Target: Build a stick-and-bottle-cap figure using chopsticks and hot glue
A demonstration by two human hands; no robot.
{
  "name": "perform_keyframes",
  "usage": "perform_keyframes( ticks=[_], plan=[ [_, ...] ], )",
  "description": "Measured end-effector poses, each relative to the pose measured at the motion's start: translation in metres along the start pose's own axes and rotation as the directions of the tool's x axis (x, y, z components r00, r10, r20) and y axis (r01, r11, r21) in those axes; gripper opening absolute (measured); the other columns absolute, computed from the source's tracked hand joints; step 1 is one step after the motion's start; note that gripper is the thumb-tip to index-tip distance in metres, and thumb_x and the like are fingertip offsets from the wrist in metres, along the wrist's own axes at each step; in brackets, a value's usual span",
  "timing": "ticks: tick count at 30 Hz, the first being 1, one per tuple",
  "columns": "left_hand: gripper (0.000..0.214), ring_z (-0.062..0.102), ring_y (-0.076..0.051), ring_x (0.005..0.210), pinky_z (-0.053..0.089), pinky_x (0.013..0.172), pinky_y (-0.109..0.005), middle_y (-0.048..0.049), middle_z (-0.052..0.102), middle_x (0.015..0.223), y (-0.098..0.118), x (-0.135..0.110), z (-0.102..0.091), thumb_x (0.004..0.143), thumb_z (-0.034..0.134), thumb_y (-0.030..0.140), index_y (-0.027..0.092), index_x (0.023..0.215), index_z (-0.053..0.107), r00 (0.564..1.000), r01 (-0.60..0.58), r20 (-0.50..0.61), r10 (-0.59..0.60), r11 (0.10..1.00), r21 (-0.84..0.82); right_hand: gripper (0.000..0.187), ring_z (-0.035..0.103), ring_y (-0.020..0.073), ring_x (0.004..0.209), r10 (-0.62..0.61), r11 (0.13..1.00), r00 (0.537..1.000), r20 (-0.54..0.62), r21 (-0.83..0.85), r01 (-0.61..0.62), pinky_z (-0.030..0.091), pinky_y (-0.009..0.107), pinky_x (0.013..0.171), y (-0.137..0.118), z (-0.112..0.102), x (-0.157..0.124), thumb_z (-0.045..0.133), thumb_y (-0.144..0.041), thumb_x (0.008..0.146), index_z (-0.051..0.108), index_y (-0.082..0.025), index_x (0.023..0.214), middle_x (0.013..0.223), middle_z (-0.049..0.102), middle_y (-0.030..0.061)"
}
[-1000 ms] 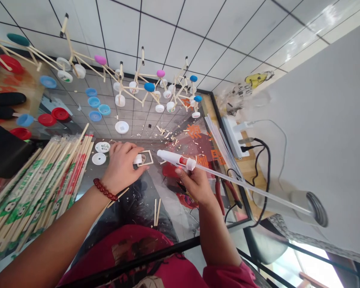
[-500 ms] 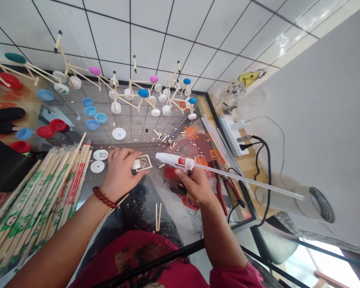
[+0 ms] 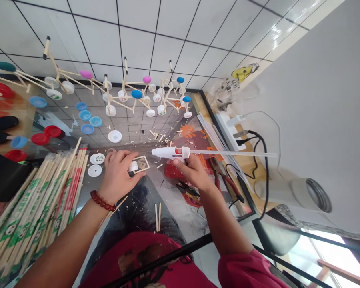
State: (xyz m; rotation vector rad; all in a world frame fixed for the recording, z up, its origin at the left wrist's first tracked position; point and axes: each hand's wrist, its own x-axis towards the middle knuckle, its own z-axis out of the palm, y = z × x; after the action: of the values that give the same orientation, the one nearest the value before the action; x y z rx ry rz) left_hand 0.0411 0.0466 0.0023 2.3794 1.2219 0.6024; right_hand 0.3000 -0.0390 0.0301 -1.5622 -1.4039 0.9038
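Observation:
My left hand (image 3: 119, 172) is closed around a small rectangular frame of wooden sticks (image 3: 148, 163) on the glass table. A white bottle cap (image 3: 133, 166) sits at the frame's near end, partly under my fingers. In my right hand (image 3: 195, 172) is a white hot glue gun (image 3: 168, 152), with a long clear glue stick (image 3: 234, 153) coming out of its back. The gun's nozzle points left at the frame, a short gap apart from it. Two white lids (image 3: 95, 171) lie just left of my left hand.
Bundles of wrapped chopsticks (image 3: 39, 204) lie at the left. Small stick models with coloured caps (image 3: 137, 95) stand along the back. Wood scraps (image 3: 160, 138) litter the middle. Pliers (image 3: 228, 180), a power strip (image 3: 228, 128) and a cylindrical container (image 3: 294, 194) are at the right.
The glue gun has turned to lie more level, and its glue stick's far end has swung upward. The nozzle is slightly nearer the frame. My left hand keeps its hold.

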Motion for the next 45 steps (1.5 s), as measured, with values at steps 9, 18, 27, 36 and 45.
perform_keyframes(
  ticks=[9, 18, 27, 36, 45],
  plan=[
    [0.047, 0.066, -0.038, 0.117, 0.046, 0.112, -0.057, -0.0128, 0.072, 0.12, -0.001, -0.002, 0.003, 0.08, 0.085, 0.036, 0.021, 0.125, 0.075, 0.999, -0.006, -0.032, 0.006, 1.0, 0.013, 0.049, 0.07, 0.0258, 0.084, 0.046, 0.997, 0.997, 0.06, -0.057, -0.043, 0.054, 0.037, 0.082, 0.007, -0.005, 0.016, 0.062, -0.067, 0.098, 0.075, -0.02, 0.099, 0.09, 0.077, 0.0067],
    [0.045, 0.066, -0.038, 0.117, 0.046, 0.113, -0.057, -0.0131, 0.072, 0.119, 0.0, -0.003, 0.002, 0.081, 0.085, 0.031, 0.021, 0.123, 0.076, 0.999, -0.027, -0.04, 0.027, 1.0, 0.005, 0.044, 0.066, 0.0238, 0.081, 0.103, 0.993, 0.99, 0.094, -0.076, -0.096, 0.052, 0.034, 0.078, 0.006, -0.008, 0.015, 0.065, -0.062, 0.098, 0.075, -0.02, 0.097, 0.085, 0.074, 0.0045],
    [0.043, 0.066, -0.038, 0.115, 0.046, 0.113, -0.059, -0.0128, 0.073, 0.118, 0.001, -0.002, 0.001, 0.081, 0.086, 0.033, 0.021, 0.122, 0.077, 0.999, -0.025, -0.039, 0.025, 1.0, 0.003, 0.044, 0.065, 0.0224, 0.08, 0.116, 0.988, 0.988, 0.107, -0.119, -0.103, 0.051, 0.033, 0.076, 0.004, -0.009, 0.017, 0.066, -0.062, 0.098, 0.073, -0.019, 0.092, 0.082, 0.072, 0.0043],
    [0.043, 0.066, -0.037, 0.116, 0.047, 0.111, -0.056, -0.0131, 0.072, 0.118, 0.001, -0.003, 0.002, 0.081, 0.086, 0.032, 0.021, 0.122, 0.077, 0.999, -0.023, -0.036, 0.024, 1.0, 0.019, 0.04, 0.067, 0.0231, 0.083, 0.096, 0.983, 0.986, 0.139, -0.172, -0.072, 0.05, 0.034, 0.079, -0.004, -0.008, 0.019, 0.06, -0.057, 0.1, 0.07, -0.019, 0.093, 0.088, 0.075, 0.005],
    [0.044, 0.066, -0.037, 0.116, 0.046, 0.112, -0.056, -0.0125, 0.071, 0.118, 0.001, -0.002, 0.001, 0.081, 0.085, 0.033, 0.021, 0.123, 0.077, 1.0, -0.001, -0.02, 0.001, 1.0, 0.006, 0.04, 0.066, 0.0232, 0.082, 0.129, 0.975, 0.982, 0.138, -0.196, -0.101, 0.05, 0.034, 0.079, -0.004, -0.011, 0.018, 0.062, -0.058, 0.099, 0.071, -0.02, 0.092, 0.086, 0.075, 0.0047]
  ],
)
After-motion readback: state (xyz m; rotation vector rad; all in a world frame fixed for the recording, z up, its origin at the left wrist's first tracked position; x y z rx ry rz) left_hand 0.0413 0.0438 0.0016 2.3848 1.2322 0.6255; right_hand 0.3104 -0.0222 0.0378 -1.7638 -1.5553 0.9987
